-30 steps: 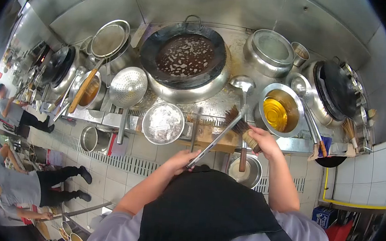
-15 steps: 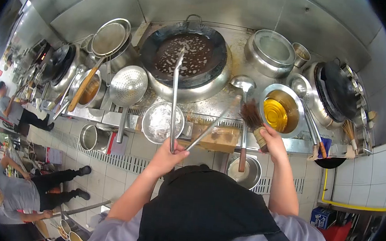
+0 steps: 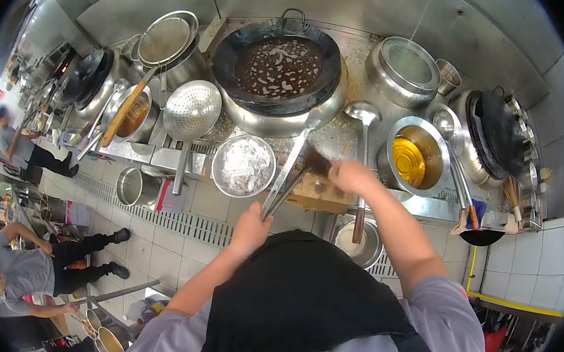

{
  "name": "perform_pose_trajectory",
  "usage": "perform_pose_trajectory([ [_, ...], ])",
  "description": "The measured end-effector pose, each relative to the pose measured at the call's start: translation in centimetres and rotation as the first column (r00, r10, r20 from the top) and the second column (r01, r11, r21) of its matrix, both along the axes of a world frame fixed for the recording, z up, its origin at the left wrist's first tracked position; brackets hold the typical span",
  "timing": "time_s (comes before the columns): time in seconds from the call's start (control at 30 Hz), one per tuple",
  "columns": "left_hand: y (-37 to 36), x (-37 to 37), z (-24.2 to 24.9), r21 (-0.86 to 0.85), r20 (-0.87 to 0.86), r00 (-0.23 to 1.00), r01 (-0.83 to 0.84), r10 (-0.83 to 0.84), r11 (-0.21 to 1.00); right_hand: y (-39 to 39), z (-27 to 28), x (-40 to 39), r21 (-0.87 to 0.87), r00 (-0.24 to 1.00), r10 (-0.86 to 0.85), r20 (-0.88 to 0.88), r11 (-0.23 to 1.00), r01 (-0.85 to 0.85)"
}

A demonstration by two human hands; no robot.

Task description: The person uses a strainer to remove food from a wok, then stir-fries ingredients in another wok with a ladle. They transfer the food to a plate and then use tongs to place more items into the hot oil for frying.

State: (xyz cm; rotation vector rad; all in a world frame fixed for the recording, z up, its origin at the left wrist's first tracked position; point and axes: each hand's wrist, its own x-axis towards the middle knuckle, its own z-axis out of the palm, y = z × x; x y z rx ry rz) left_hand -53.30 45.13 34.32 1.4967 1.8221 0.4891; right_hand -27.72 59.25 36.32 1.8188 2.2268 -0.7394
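My left hand (image 3: pixel 250 232) is closed around the joined end of long metal tongs (image 3: pixel 289 165). The tongs' arms point away from me, one tip lying near the front of the wok (image 3: pixel 222 57). In my right hand (image 3: pixel 354 177) is a stiff-bristled brush (image 3: pixel 317 161), its dark bristles overlapping the tongs' other arm. The fingers wrap around the brush handle and hide most of it. Dark liquid with pale foam (image 3: pixel 279 68) fills the wok. Left of the tongs sits a metal bowl (image 3: pixel 214 173) with clear, shiny contents.
A ladle (image 3: pixel 364 113) lies right of the tongs, beside a steel pot (image 3: pixel 434 182) holding yellow oil. A perforated skimmer (image 3: pixel 192 109) rests to the left. Below the counter edge stands another pot (image 3: pixel 376 254). Two people work at far left.
My left hand has drawn the tongs back from the wok, and their arms are closer together. My right hand has brought the brush leftward from the oil pot to the tongs.
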Motion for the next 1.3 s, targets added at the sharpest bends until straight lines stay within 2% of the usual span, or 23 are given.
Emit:
perform_pose_trajectory([
  [0.03,0.1,0.2,0.3,0.014,-0.043,0.999,0.013,-0.013,1.000,1.2,0.6,0.1,0.002,1.000,0.003,0.003,1.000,-0.003],
  [0.1,0.3,0.4,-0.2,0.026,-0.048,0.999,0.002,0.000,1.000,3.4,2.9,0.0,0.051,0.981,-0.134,0.140,0.991,0.128],
  [0.13,0.0,0.3,-0.4,0.026,-0.059,0.998,0.003,-0.001,1.000,3.2,4.7,0.1,0.087,0.985,-0.168,0.028,0.982,0.165],
  [0.17,0.0,0.4,-0.2,0.018,-0.056,0.998,-0.009,0.010,1.000,3.0,5.4,-0.2,0.080,0.987,-0.156,0.032,0.985,0.154],
  [0.23,-0.3,0.5,0.5,0.009,-0.079,0.996,0.032,-0.031,0.999,1.7,5.8,-0.9,-0.102,0.997,0.081,-0.003,0.992,-0.081],
  [0.27,-0.4,0.5,0.7,0.007,-0.078,0.996,0.039,-0.038,0.999,1.0,4.8,-1.5,-0.173,0.997,0.079,0.007,0.982,-0.076],
  [0.3,-0.2,0.6,1.0,-0.002,-0.077,0.996,0.035,-0.035,0.999,1.6,4.4,-1.2,-0.167,0.997,0.072,0.011,0.984,-0.070],
  [0.37,0.0,0.9,0.9,-0.005,-0.069,0.997,0.018,-0.018,1.000,3.6,3.9,-0.4,-0.096,0.979,-0.046,0.197,0.993,0.066],
  [0.4,0.0,0.8,0.6,0.012,-0.079,0.997,0.019,-0.018,1.000,4.0,3.2,0.4,-0.019,0.982,-0.078,0.172,0.996,0.082],
  [0.43,0.0,0.7,0.4,0.026,-0.089,0.996,0.022,-0.020,0.999,3.5,3.6,0.2,-0.021,0.983,-0.075,0.169,0.997,0.080],
  [0.5,0.1,0.5,-0.3,0.048,-0.097,0.995,0.020,-0.015,0.999,1.7,5.1,0.2,0.163,0.991,-0.047,-0.122,0.984,0.067],
  [0.53,-0.4,0.6,-0.5,0.065,-0.101,0.995,0.026,-0.019,0.998,1.2,4.6,-0.5,0.058,0.994,-0.009,-0.110,0.998,0.015],
  [0.57,-0.6,0.7,-0.2,0.064,-0.099,0.995,0.036,-0.030,0.997,1.7,2.8,-1.1,-0.161,0.998,0.062,0.023,0.985,-0.058],
  [0.6,-0.2,0.7,0.4,0.041,-0.105,0.994,0.042,-0.037,0.998,2.4,0.5,-0.6,-0.125,0.998,0.004,0.069,0.992,0.004],
  [0.67,0.7,0.7,1.1,0.037,-0.113,0.993,0.034,-0.030,0.999,3.3,1.8,0.0,-0.067,0.993,-0.045,0.109,0.996,0.053],
  [0.73,0.0,0.4,1.2,-0.024,-0.061,0.998,-0.010,0.008,1.000,2.3,3.0,0.9,0.100,0.976,-0.215,-0.029,0.971,0.217],
  [0.83,-0.4,0.3,0.0,-0.022,-0.013,1.000,-0.019,0.019,1.000,-0.5,2.7,0.8,0.140,0.950,-0.299,-0.087,0.941,0.309],
  [0.9,-0.6,-0.1,-1.8,0.005,-0.003,1.000,0.008,-0.008,1.000,-3.3,0.2,0.1,0.110,0.939,-0.314,-0.140,0.938,0.330],
  [0.97,-0.2,-0.4,-1.7,0.028,0.001,0.999,0.038,-0.038,0.999,-5.6,-2.4,-0.9,0.000,0.962,-0.263,-0.074,0.965,0.263],
  [1.03,-0.9,-0.4,0.0,-0.075,0.152,0.988,-0.015,0.026,0.997,-7.7,-2.7,-1.9,-0.025,0.977,-0.211,-0.020,0.977,0.211],
  [1.07,-1.1,-0.5,0.7,-0.067,0.141,0.988,-0.061,0.069,0.996,-8.4,-2.9,-2.2,-0.053,0.988,-0.150,0.034,0.987,0.151],
  [1.17,-1.0,-1.3,2.0,-0.119,0.173,0.980,-0.078,0.098,0.990,-9.0,-4.4,-2.3,-0.066,0.979,-0.194,-0.063,0.979,0.190],
  [1.3,-0.2,-2.2,1.4,-0.091,0.307,0.944,-0.099,0.122,0.991,-8.0,-2.9,-1.8,-0.059,0.977,-0.211,0.011,0.976,0.212],
])
